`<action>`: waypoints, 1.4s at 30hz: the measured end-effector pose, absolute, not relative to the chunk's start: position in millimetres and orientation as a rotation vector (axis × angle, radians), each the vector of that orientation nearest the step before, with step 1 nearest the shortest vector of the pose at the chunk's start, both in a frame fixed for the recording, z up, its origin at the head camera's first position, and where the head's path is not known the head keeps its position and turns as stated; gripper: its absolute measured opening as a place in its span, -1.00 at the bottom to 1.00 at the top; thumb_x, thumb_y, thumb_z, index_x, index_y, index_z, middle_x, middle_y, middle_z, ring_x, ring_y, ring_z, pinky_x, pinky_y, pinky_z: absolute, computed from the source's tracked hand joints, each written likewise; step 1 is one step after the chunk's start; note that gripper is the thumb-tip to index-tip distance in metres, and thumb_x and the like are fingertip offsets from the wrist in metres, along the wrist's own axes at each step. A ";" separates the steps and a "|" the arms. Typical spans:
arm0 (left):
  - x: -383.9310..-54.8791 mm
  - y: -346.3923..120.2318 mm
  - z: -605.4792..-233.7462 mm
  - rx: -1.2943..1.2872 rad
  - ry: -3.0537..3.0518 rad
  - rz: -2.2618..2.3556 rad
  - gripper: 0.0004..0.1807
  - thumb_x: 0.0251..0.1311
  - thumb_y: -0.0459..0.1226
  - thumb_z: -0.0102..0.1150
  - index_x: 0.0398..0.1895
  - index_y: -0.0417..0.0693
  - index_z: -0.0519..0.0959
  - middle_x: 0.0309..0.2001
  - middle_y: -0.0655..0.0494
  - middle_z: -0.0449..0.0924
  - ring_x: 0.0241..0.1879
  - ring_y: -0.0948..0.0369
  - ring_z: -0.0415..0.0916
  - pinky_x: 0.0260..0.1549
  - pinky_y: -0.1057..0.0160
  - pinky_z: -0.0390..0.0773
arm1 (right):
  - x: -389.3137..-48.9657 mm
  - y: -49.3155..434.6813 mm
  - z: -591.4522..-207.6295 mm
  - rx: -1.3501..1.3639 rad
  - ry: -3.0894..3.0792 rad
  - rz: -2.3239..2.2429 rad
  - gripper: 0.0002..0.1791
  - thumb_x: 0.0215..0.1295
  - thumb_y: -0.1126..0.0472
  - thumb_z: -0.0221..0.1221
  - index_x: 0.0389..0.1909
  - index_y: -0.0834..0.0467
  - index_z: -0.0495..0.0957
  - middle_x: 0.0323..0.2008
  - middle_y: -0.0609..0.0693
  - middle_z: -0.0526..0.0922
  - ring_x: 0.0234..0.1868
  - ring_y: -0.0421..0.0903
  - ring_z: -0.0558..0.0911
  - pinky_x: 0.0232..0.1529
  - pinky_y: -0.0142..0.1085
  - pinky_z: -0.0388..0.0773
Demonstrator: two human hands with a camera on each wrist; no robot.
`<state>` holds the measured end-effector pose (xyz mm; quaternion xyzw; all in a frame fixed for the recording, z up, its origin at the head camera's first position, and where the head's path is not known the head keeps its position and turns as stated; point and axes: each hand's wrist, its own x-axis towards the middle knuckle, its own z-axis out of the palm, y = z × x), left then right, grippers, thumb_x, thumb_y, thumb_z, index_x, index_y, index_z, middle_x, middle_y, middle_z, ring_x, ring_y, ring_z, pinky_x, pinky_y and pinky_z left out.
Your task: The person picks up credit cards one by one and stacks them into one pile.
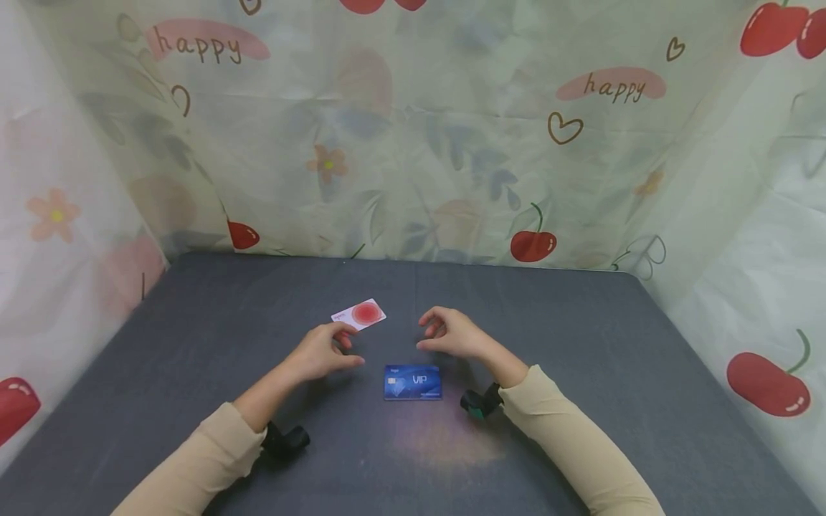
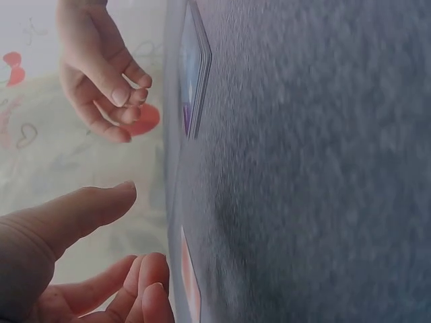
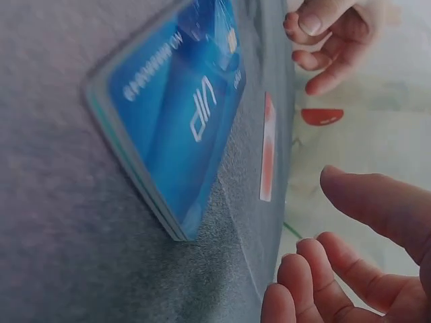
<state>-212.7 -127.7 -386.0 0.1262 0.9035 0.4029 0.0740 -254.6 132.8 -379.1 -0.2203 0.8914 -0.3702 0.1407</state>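
A small stack of cards with a blue VIP card [image 1: 413, 383] on top lies on the dark table; its layered edges show in both wrist views. Farther back and to the left lies a white card [image 1: 366, 313] with a red circle. My left hand [image 1: 321, 351] is nearest that white card, its fingers overlapping the near edge in the head view, thumb apart and nothing held. On the other side, my right hand [image 1: 454, 333] hovers behind and right of the blue stack, fingers loosely bent and empty. The right wrist view shows its thumb [image 3: 370, 202] apart from the fingers.
The dark grey cloth tabletop [image 1: 548, 322] stretches around both hands. Behind it hangs a patterned curtain [image 1: 413, 143] with cherries and "happy" lettering, and more of it flanks both sides. Small black cameras [image 1: 287, 441] sit under the wrists at the beige sleeves [image 1: 206, 459].
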 end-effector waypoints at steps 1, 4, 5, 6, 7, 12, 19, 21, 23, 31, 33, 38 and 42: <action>-213.7 -129.4 -386.1 0.372 2.714 1.215 -0.45 -0.12 -0.26 0.36 -0.02 -0.32 0.46 -0.30 -0.13 0.52 -0.48 0.25 0.45 -0.48 0.37 0.43 | -256.7 131.8 -378.8 -0.629 2.575 -1.075 -0.55 0.05 0.18 0.27 -0.05 0.29 0.44 -0.32 0.08 0.56 -0.30 -0.10 0.61 -0.32 -0.33 0.52; -216.4 -133.9 -387.2 0.369 2.727 1.238 -0.45 -0.13 -0.26 0.36 -0.03 -0.34 0.46 -0.30 -0.14 0.53 -0.48 0.25 0.45 -0.47 0.36 0.44 | -261.6 128.0 -377.5 -0.604 2.572 -1.080 -0.55 0.05 0.19 0.27 -0.04 0.29 0.44 -0.31 0.08 0.56 -0.28 -0.08 0.61 -0.31 -0.34 0.52; -217.4 -135.5 -387.5 0.374 2.732 1.245 -0.45 -0.13 -0.27 0.36 -0.03 -0.36 0.45 -0.30 -0.16 0.53 -0.48 0.25 0.46 -0.47 0.36 0.43 | -263.7 126.7 -377.6 -0.601 2.576 -1.081 -0.55 0.05 0.19 0.27 -0.04 0.29 0.45 -0.31 0.08 0.56 -0.28 -0.07 0.61 -0.31 -0.33 0.52; -218.2 -136.7 -387.9 0.366 2.735 1.254 -0.45 -0.13 -0.27 0.36 -0.03 -0.35 0.45 -0.31 -0.16 0.53 -0.49 0.26 0.45 -0.47 0.36 0.43 | -265.8 125.2 -377.8 -0.598 2.580 -1.079 -0.55 0.05 0.20 0.27 -0.04 0.29 0.45 -0.31 0.08 0.56 -0.28 -0.07 0.61 -0.31 -0.33 0.52; -219.0 -138.0 -388.4 0.357 2.737 1.259 -0.45 -0.13 -0.27 0.35 -0.03 -0.35 0.45 -0.30 -0.16 0.53 -0.49 0.26 0.45 -0.47 0.37 0.43 | -267.8 123.6 -377.9 -0.592 2.584 -1.078 -0.55 0.04 0.20 0.28 -0.04 0.28 0.45 -0.31 0.07 0.56 -0.28 -0.08 0.61 -0.30 -0.33 0.52; -222.7 -142.8 -390.0 0.306 2.750 1.259 -0.44 -0.11 -0.25 0.34 -0.02 -0.36 0.45 -0.30 -0.16 0.53 -0.47 0.23 0.42 -0.48 0.36 0.39 | -277.6 114.7 -380.5 -0.584 2.592 -1.087 -0.55 0.02 0.22 0.29 -0.05 0.28 0.47 -0.34 0.05 0.56 -0.33 -0.13 0.60 -0.31 -0.37 0.51; -230.0 -149.4 -392.0 0.225 2.736 1.255 -0.41 -0.07 -0.25 0.32 0.04 -0.38 0.41 -0.28 -0.16 0.53 -0.39 0.16 0.42 -0.45 0.35 0.37 | -288.4 101.7 -385.7 -0.617 2.576 -1.119 -0.55 -0.01 0.24 0.30 -0.07 0.31 0.48 -0.36 0.08 0.58 -0.39 -0.20 0.57 -0.34 -0.45 0.47; -232.1 -150.8 -392.4 0.211 2.732 1.262 -0.40 -0.07 -0.25 0.32 0.05 -0.39 0.40 -0.28 -0.17 0.53 -0.39 0.15 0.42 -0.46 0.35 0.37 | -291.4 97.8 -387.2 -0.603 2.585 -1.116 -0.55 -0.02 0.24 0.31 -0.07 0.30 0.49 -0.36 0.07 0.58 -0.39 -0.20 0.56 -0.35 -0.47 0.45; -234.3 -152.0 -393.3 0.183 2.722 1.276 -0.40 -0.07 -0.25 0.32 0.05 -0.39 0.40 -0.29 -0.17 0.53 -0.39 0.15 0.42 -0.46 0.35 0.37 | -294.3 94.0 -388.8 -0.594 2.596 -1.111 -0.55 -0.02 0.24 0.31 -0.07 0.28 0.50 -0.36 0.06 0.59 -0.37 -0.21 0.54 -0.35 -0.48 0.42; -241.6 -155.6 -396.9 0.126 2.696 1.276 -0.39 -0.03 -0.23 0.29 0.07 -0.38 0.37 -0.28 -0.12 0.50 -0.40 0.17 0.39 -0.47 0.36 0.36 | -302.7 81.6 -393.0 -0.522 2.600 -1.080 -0.57 -0.02 0.25 0.32 -0.07 0.25 0.51 -0.38 0.03 0.56 -0.39 -0.19 0.49 -0.38 -0.48 0.40; -243.2 -155.9 -398.1 0.116 2.702 1.279 -0.40 -0.04 -0.23 0.29 0.06 -0.38 0.38 -0.30 -0.11 0.51 -0.40 0.18 0.39 -0.47 0.36 0.36 | -305.3 79.4 -394.1 -0.501 2.602 -1.073 -0.57 -0.02 0.25 0.31 -0.07 0.24 0.51 -0.38 0.03 0.56 -0.40 -0.20 0.48 -0.39 -0.47 0.41; -246.8 -155.7 -401.4 0.089 2.711 1.277 -0.41 -0.05 -0.23 0.30 0.04 -0.39 0.39 -0.31 -0.10 0.52 -0.39 0.17 0.40 -0.47 0.37 0.36 | -311.7 74.1 -395.3 -0.479 2.608 -1.044 -0.56 -0.02 0.24 0.32 -0.05 0.22 0.52 -0.36 0.04 0.57 -0.40 -0.20 0.48 -0.38 -0.47 0.40; -249.0 -155.8 -403.2 0.080 2.712 1.271 -0.42 -0.06 -0.24 0.29 0.03 -0.39 0.40 -0.33 -0.10 0.50 -0.38 0.16 0.40 -0.47 0.37 0.35 | -314.8 69.2 -394.6 -0.488 2.615 -1.011 -0.54 -0.03 0.24 0.32 -0.04 0.21 0.52 -0.34 0.06 0.58 -0.40 -0.19 0.48 -0.38 -0.48 0.38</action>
